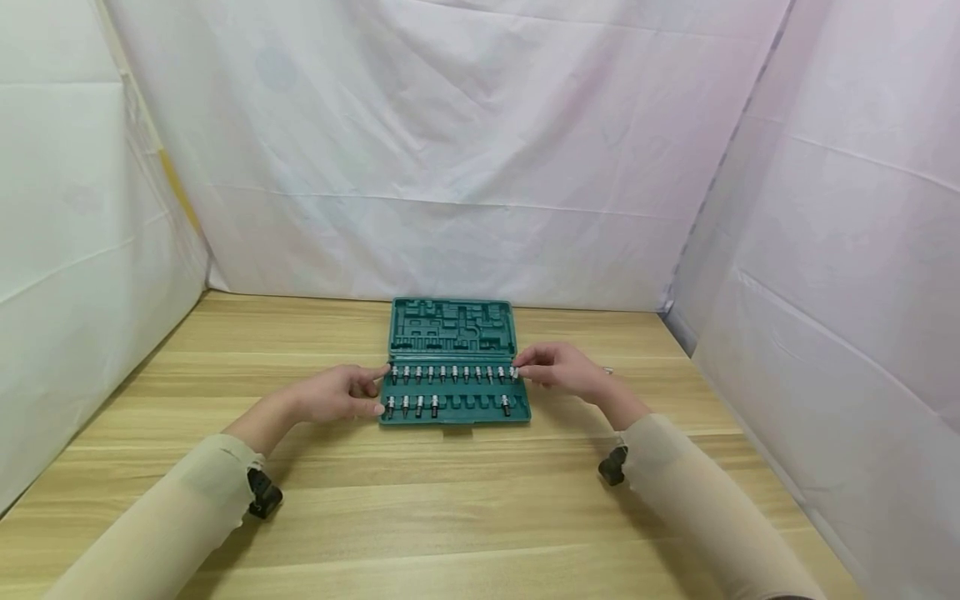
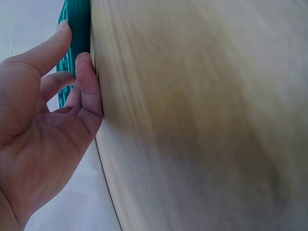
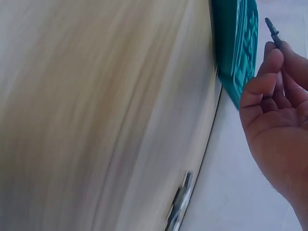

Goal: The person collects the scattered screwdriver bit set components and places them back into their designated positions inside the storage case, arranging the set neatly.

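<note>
A green plastic case lies unfolded on the table, its molded lid at the back. Several bit sockets line its rear row. In the front row, several sit at the left and a lone bit socket at the right, with bare slots between. My right hand pinches a bit socket between thumb and fingertips, over the right end of the rear row. At the case's left edge my left hand touches it, thumb toward the front corner and index finger toward the hinge side.
Small metal pieces lie on the wooden table right of the case, mostly behind my right wrist in the head view. White sheets hang behind the table and along both sides.
</note>
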Demonstrator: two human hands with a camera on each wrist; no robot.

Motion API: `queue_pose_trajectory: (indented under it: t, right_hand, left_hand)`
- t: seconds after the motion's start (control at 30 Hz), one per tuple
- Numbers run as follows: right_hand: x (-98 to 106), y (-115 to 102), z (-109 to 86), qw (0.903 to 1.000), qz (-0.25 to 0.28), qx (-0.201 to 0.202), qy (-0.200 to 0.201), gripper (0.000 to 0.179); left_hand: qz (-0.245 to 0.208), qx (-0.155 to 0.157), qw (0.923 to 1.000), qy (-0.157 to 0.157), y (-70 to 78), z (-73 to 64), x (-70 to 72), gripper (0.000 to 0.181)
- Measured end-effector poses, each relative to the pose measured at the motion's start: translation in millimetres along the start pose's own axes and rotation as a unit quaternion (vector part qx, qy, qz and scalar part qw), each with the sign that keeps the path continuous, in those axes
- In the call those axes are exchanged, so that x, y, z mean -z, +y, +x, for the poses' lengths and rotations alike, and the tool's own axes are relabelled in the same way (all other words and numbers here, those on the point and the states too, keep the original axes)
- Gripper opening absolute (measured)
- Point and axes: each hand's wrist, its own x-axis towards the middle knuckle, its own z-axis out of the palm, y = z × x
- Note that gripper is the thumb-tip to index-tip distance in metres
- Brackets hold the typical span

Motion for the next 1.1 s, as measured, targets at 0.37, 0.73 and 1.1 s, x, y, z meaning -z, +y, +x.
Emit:
queue_pose_trajectory:
  t: [0.37, 0.73, 1.1]
  right_hand:
    - [-31.0, -20.4, 22.4, 0.9984, -0.036, 0.023, -0.036, 0.024]
    - [-62.4, -45.4, 39.2, 0.992, -0.088, 0.042, -0.079, 0.017]
    - [-78.1, -52.4, 50.6, 0.9856, -0.119, 0.059, -0.105, 0.014]
  left_hand:
    - [-0.001, -0.004, 1.0, -0.001, -0.6, 1.0, -0.6, 0.083]
    - [-0.003, 0.003, 1.0, 0.001, -0.1, -0.1, -1.1, 0.083]
    - [-0.002, 0.005, 1.0, 0.004, 0.1, 0.2, -1.0, 0.083]
